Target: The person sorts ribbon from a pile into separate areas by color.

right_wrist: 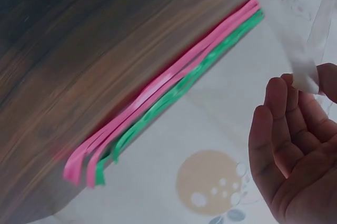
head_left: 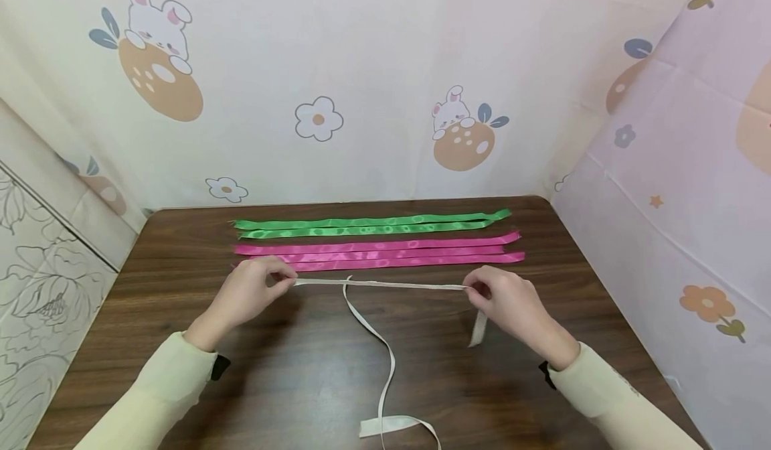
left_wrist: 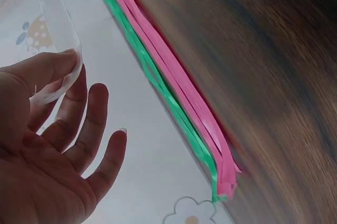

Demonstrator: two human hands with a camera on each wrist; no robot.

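A white ribbon (head_left: 385, 284) stretches nearly level above the table between both hands. My left hand (head_left: 251, 289) pinches it between thumb and forefinger; in the left wrist view the other fingers (left_wrist: 95, 124) are spread loosely. At the other side my right hand (head_left: 508, 303) pinches the ribbon too, and a short tail (head_left: 478, 329) hangs below it. Another white length (head_left: 385, 349) curves down from the middle toward the table's near edge; whether it joins the stretched piece I cannot tell. Just beyond the hands lie several pink ribbons (head_left: 379, 256), set side by side.
Green ribbons (head_left: 367, 226) lie behind the pink ones, near the back edge of the dark wooden table (head_left: 289, 369). A patterned cloth (head_left: 373, 68) hangs behind the table, and another cloth (head_left: 674, 202) borders its right side.
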